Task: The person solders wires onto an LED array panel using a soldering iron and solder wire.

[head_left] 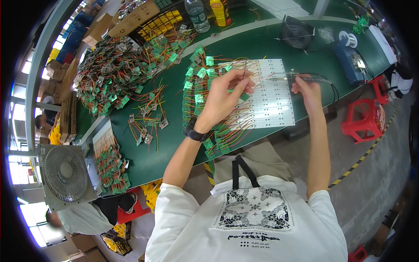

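My left hand [229,94], a dark watch on its wrist, is closed in a pinch over the left part of a white perforated board [279,107]. A thin dark piece [245,65] stands up from its fingers; whether it is a wire or a tool I cannot tell. Closed around a soldering iron [312,79] is my right hand [307,89], at the board's right edge. The iron's thin tip points left over the board, and cables trail off to the right. Small green circuit boards [199,98] with red and yellow wires line the board's left side, their wires reaching onto it.
A big heap of wired circuit boards [111,72] covers the table's left, beside a smaller cluster [148,115]. Farther back stand a water bottle [197,16], a yellow bottle [220,13] and a black fan [297,34]. A blue soldering unit [350,61] sits right, a red stool [364,120] below.
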`<control>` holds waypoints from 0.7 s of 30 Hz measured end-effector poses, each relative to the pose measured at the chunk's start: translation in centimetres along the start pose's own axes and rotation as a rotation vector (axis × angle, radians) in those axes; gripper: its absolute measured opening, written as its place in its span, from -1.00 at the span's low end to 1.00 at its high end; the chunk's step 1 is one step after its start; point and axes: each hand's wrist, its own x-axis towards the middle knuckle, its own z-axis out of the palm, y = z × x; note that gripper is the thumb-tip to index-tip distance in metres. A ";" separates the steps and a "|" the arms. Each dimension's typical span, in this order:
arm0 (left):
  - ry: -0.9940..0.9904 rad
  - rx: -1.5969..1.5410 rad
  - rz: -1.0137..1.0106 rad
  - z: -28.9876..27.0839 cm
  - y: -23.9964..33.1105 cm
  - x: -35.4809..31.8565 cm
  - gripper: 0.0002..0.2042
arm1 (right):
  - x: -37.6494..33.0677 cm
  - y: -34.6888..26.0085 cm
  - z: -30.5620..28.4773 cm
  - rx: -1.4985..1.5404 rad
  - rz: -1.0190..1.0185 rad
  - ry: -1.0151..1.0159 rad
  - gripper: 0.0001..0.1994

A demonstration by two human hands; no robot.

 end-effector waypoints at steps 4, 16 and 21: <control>-0.128 0.283 -0.050 0.7 -1.4 1.3 -0.81 | -0.3 0.0 0.1 -0.019 -0.021 0.005 -0.77; -0.083 1.215 0.395 2.5 -7.3 0.2 -0.95 | -0.5 0.4 -0.1 -0.091 -0.022 -0.001 -0.78; -0.023 1.015 0.362 1.8 -7.7 0.2 -0.93 | -0.4 0.5 -0.2 -0.102 -0.034 0.004 -0.78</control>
